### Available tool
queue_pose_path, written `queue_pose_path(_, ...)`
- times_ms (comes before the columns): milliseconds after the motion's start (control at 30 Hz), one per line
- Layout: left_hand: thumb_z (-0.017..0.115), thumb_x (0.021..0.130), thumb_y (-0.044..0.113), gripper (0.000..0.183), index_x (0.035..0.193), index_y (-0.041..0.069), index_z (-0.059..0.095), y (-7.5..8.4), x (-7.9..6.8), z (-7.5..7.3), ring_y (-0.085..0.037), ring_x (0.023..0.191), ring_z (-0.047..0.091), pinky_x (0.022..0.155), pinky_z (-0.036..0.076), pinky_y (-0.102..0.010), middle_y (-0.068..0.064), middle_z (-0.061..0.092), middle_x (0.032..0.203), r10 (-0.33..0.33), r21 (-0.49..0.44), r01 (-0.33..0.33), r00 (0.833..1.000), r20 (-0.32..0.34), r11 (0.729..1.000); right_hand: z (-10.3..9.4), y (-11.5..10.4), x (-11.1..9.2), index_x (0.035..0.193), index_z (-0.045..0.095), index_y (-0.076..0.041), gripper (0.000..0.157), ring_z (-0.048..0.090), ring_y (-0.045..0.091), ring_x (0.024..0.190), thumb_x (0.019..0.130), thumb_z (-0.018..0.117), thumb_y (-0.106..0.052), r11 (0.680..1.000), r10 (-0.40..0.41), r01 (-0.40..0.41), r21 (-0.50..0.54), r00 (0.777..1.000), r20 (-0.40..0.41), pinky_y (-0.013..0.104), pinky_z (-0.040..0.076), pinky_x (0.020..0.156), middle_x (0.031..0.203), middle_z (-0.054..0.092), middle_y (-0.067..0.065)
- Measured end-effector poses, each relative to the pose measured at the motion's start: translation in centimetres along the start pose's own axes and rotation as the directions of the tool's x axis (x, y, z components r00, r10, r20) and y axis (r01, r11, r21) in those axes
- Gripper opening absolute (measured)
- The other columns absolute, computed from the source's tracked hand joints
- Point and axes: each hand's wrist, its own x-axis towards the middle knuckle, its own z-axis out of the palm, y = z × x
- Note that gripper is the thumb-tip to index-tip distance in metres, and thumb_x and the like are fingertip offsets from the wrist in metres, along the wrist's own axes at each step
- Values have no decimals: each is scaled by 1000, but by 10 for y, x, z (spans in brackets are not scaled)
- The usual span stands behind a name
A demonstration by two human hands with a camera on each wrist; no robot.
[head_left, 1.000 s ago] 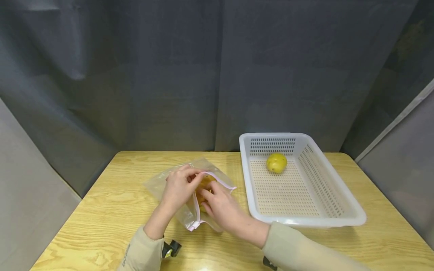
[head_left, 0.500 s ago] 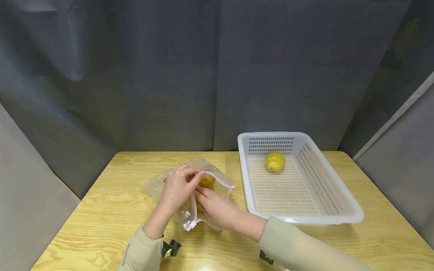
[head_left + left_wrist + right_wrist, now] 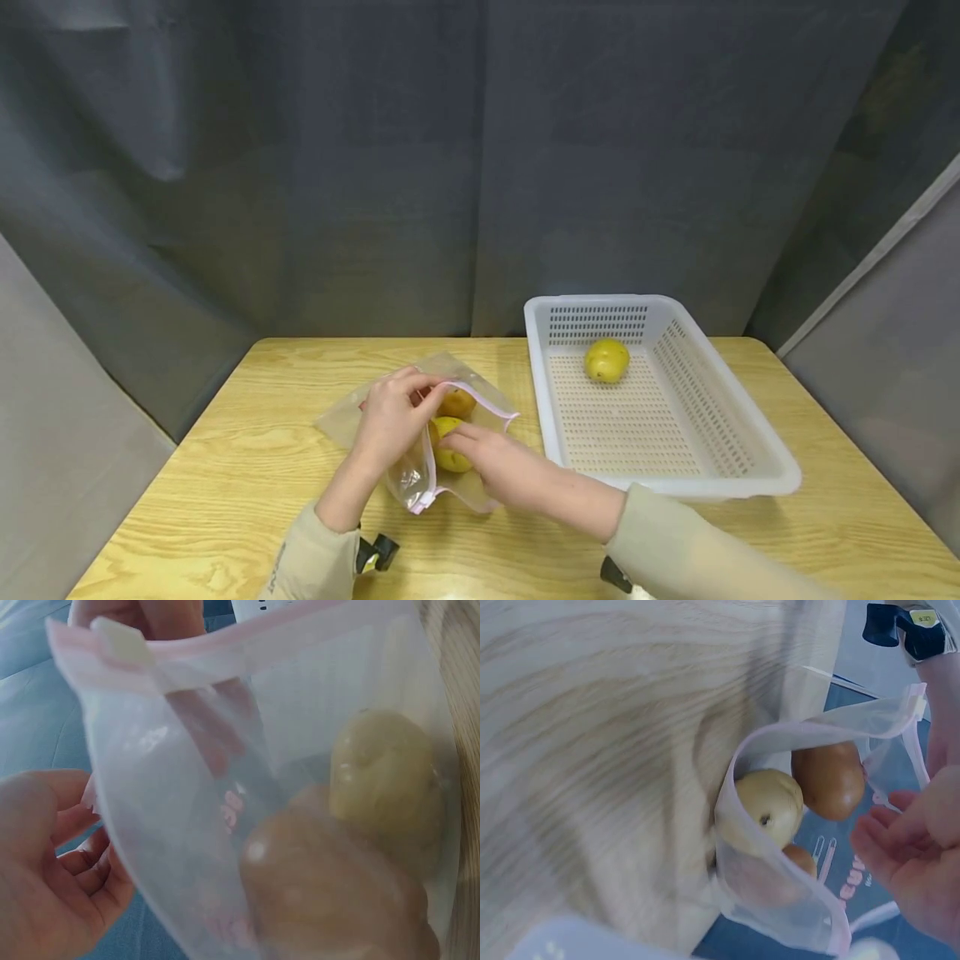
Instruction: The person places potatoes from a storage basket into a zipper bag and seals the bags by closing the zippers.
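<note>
A clear zip bag [image 3: 408,479] with a pink-edged mouth lies on the table with several potatoes inside. My left hand [image 3: 397,417] pinches its edge between thumb and fingers; the pinch also shows in the left wrist view, where the left hand [image 3: 56,870] is at the left. At the bag's mouth is my right hand [image 3: 502,462], its fingertips over a yellow potato [image 3: 453,454] in the head view. The right wrist view shows that yellow potato [image 3: 769,806] beside a browner potato [image 3: 829,780], with no fingers round either. Part of a third potato shows below them.
Right of the bag stands a white perforated basket [image 3: 542,392] holding one yellow potato [image 3: 606,360]. Both stand on a wooden table [image 3: 225,467]. A dark curtain [image 3: 360,183] hangs behind, with pale panels at the sides.
My right hand first reached deeper into the bag, then drew back to the right, uncovering the yellow potato inside. My left hand has kept its pinch on the bag's edge.
</note>
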Motion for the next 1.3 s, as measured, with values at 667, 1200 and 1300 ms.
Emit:
queue_pose_path(667,66,83,23,12,84,13,73,-1,-1,2,-3,56,47,51,41,-18,8,56,67,-21,-25,21,1000,11,999,-41,29,-28,86,65,-16,5,58,5,65,81,65,-18,992,-3,-25,-122,975,-222,26,48,60,76,63,-10)
queue_pose_path(1200,65,84,22,12,86,13,73,-2,-1,3,-3,56,46,50,40,-18,9,53,64,-2,-30,2,1000,11,1000,-65,61,-37,76,63,-19,3,54,3,58,79,64,-21,955,99,-179,-237,944,-313,21,40,48,67,59,-13)
queue_pose_path(1300,65,84,22,12,86,13,73,-3,-1,3,-3,55,45,50,40,-18,9,52,64,3,-28,-3,1000,11,1000,-67,67,-39,76,63,-18,3,54,4,57,78,65,-19,951,107,-192,-241,939,-326,21,39,46,67,60,-11)
